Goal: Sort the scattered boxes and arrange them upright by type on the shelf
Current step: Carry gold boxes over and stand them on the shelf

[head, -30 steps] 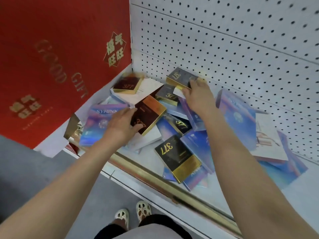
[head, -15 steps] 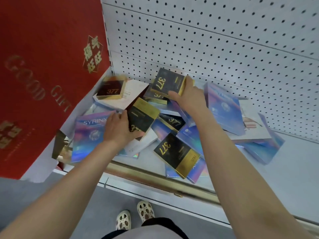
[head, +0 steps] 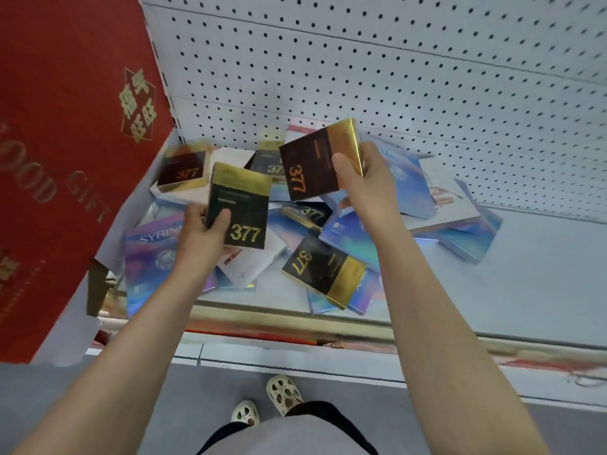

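My left hand grips a black-and-gold "377" box by its lower left edge, lifted above the pile. My right hand holds a second, browner "377" box higher up, thumb across its front. Below them a heap of boxes lies flat on the white shelf: another black-and-gold "377" box near the front, a "377" box at the back left, a holographic blue "SYRINX" box at the left, and blue boxes leaning at the back right.
A white pegboard wall backs the shelf. A large red "GOOD GIFT" box stands against the left side. A gold rail runs along the shelf's front edge. My feet in pale sandals show on the grey floor below.
Both hands have lifted their "377" boxes up off the pile and turned them toward upright. The right hand's box has risen the most.
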Action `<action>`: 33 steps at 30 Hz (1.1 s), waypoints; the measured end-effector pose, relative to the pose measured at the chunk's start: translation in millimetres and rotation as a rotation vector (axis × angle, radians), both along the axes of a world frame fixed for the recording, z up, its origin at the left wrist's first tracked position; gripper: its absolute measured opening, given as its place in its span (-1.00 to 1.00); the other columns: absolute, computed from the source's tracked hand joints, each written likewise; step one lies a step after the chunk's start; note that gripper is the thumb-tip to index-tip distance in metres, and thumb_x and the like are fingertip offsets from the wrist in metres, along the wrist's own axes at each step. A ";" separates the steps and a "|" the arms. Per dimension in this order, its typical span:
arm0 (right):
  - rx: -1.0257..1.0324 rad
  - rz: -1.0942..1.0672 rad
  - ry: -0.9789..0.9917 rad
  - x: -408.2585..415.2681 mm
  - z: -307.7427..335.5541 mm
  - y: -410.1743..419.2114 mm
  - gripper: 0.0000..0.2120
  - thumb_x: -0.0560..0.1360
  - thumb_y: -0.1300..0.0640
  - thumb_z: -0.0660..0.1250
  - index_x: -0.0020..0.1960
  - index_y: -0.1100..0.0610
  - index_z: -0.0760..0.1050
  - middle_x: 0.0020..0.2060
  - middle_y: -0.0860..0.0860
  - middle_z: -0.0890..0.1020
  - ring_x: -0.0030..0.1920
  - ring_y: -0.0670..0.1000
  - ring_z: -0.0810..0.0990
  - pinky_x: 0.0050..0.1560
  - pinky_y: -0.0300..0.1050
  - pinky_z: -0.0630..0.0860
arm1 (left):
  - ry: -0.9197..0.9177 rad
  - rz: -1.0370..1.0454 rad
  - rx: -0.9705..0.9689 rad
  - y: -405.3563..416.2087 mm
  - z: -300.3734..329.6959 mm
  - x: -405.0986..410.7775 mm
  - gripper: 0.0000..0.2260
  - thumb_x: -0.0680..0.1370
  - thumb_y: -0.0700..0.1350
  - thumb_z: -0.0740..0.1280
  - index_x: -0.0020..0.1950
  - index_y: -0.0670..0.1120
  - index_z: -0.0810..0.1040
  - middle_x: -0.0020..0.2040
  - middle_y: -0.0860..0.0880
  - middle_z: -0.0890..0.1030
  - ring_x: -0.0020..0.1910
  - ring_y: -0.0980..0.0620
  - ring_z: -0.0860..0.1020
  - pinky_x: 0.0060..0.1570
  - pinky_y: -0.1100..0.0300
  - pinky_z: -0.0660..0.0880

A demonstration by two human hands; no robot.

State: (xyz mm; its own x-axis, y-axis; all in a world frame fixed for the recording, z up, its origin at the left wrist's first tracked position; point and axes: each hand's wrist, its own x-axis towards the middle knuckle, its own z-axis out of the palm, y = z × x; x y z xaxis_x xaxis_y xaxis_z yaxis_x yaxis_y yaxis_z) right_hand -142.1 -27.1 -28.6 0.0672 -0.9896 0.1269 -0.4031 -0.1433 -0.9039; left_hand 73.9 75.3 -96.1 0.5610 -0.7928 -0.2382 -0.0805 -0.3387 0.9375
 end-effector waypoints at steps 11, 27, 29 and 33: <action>0.209 -0.387 -0.404 -110.8 -42.5 127.7 -0.77 0.41 0.14 0.47 0.01 0.12 0.50 -0.18 0.05 0.60 -0.24 -0.05 0.57 -0.23 -0.19 0.53 | 0.289 -0.253 -0.115 16.6 -17.6 -67.2 -0.81 0.58 0.03 0.32 0.15 0.01 0.51 0.08 -0.02 0.64 0.04 -0.03 0.64 0.10 -0.06 0.58; 0.194 -0.886 -0.489 -315.6 -78.8 267.1 -0.81 0.54 0.12 0.41 0.13 0.13 0.54 -0.12 -0.04 0.68 -0.08 0.02 0.63 -0.21 -0.15 0.53 | 0.142 -0.740 -0.120 47.8 -14.8 -288.4 -0.88 0.56 -0.09 0.36 0.07 0.02 0.48 -0.08 0.14 0.60 -0.08 0.18 0.58 -0.06 0.23 0.49; 0.197 -0.926 -0.469 -356.4 -79.0 285.6 -0.78 0.54 0.09 0.43 0.15 0.12 0.52 -0.11 -0.05 0.69 -0.11 -0.03 0.64 -0.26 -0.21 0.51 | 0.133 -0.773 -0.103 56.4 -17.3 -334.7 -0.90 0.57 -0.10 0.35 0.05 0.02 0.47 -0.09 0.13 0.61 -0.11 0.21 0.58 -0.08 0.24 0.49; 0.192 -1.005 -0.438 -441.1 -76.7 319.8 -0.82 0.53 0.09 0.43 0.08 0.09 0.51 -0.16 -0.07 0.70 -0.17 -0.08 0.65 -0.28 -0.24 0.51 | 0.136 -0.855 -0.060 71.8 -21.8 -429.4 -0.90 0.57 -0.04 0.36 -0.02 0.14 0.47 0.01 0.09 0.63 0.04 0.08 0.60 0.04 0.08 0.51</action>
State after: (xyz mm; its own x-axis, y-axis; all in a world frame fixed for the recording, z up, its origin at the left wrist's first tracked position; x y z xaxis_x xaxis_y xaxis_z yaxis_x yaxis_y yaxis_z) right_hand -583.2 292.7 -105.3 -0.7888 -0.5747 -0.2178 0.1024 0.2266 -0.9686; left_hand -355.5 147.0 -117.9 -0.2635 -0.9428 -0.2042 -0.1706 -0.1628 0.9718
